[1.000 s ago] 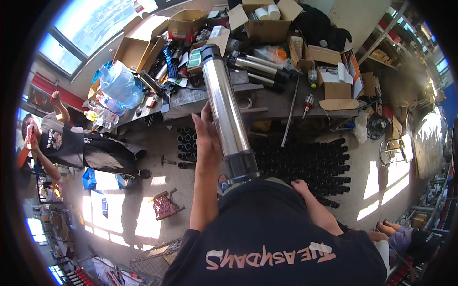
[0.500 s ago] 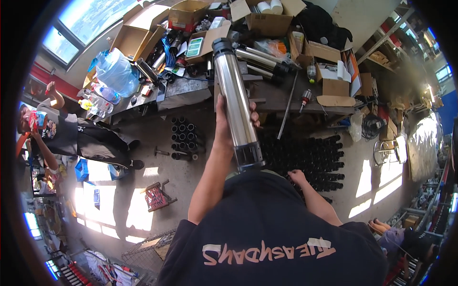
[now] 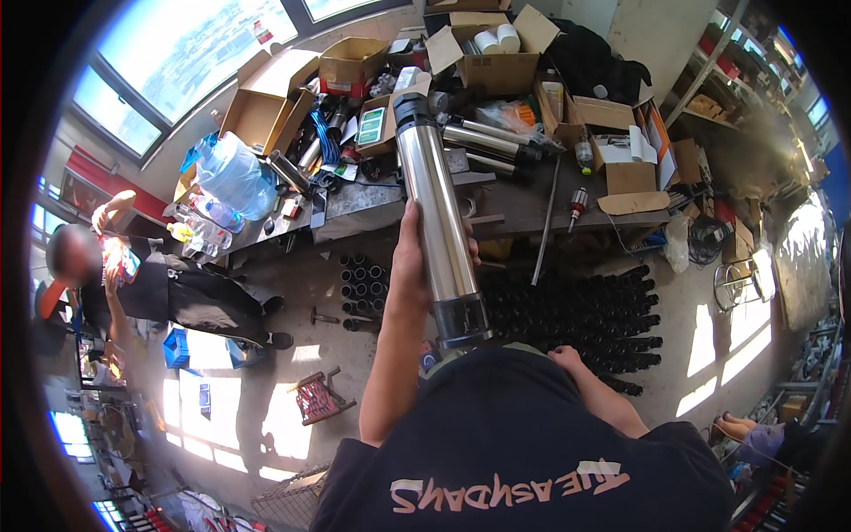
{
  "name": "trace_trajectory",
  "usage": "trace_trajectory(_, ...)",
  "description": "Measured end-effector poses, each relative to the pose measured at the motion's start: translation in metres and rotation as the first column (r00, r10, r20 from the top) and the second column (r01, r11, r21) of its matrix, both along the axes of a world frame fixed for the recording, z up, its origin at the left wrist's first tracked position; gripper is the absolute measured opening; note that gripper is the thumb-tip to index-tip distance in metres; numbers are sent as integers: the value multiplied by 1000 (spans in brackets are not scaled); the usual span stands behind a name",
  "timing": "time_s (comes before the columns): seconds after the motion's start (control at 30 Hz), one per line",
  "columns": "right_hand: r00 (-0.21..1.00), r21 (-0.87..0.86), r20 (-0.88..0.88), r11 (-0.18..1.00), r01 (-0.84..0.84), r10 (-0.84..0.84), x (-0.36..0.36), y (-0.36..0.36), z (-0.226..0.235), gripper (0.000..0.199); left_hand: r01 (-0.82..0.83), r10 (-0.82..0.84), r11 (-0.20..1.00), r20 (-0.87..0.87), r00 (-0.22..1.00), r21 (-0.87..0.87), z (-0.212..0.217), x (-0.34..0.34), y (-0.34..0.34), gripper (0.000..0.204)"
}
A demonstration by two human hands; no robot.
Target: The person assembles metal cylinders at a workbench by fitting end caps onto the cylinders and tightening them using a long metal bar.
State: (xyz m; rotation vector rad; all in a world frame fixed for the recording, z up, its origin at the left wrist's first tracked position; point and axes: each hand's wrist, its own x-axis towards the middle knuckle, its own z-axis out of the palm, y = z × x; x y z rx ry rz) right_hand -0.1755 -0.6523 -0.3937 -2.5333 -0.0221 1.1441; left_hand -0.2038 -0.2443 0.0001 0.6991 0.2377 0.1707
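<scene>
A shiny steel cylinder (image 3: 440, 213) with dark caps at both ends stands tilted in front of me, like a pump body. My left hand (image 3: 409, 257) is wrapped round its lower half, thumb on the left side and fingertips showing on the right. The cylinder's lower black end, with an open frame-like section, comes close to the cap on my head. My right hand (image 3: 566, 356) is low beside my head, near the rows of black parts on the floor. Its fingers are mostly hidden, and whether it holds anything does not show.
A cluttered workbench (image 3: 355, 208) carries open cardboard boxes (image 3: 501, 66), more steel cylinders (image 3: 487, 142), a blue water jug (image 3: 235, 177) and a long rod (image 3: 547, 222). Black cylindrical parts (image 3: 576, 319) stand on the floor, by a small stool (image 3: 321, 397). Another person (image 3: 177, 279) is at left.
The view has tilted, so the bench and floor things sit lower and further right. My left hand still grips the steel cylinder; my right hand has drawn slightly further behind my head.
</scene>
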Motion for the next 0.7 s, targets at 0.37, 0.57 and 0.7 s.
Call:
trace_trajectory(0.37,989,86,14,985,147,-149,19,7,0,40,105,-40,962,249,968,-251,-7,13,-4,66)
trace_trajectory(0.57,995,54,49,995,85,-88,9,16,16,45,-178,185,982,161,969,-58,-15,-4,8,72)
trace_trajectory(0.7,1000,0,10,1000,8,-8,4,22,32,47,32,3,944,104,995,-329,-57,20,10,74)
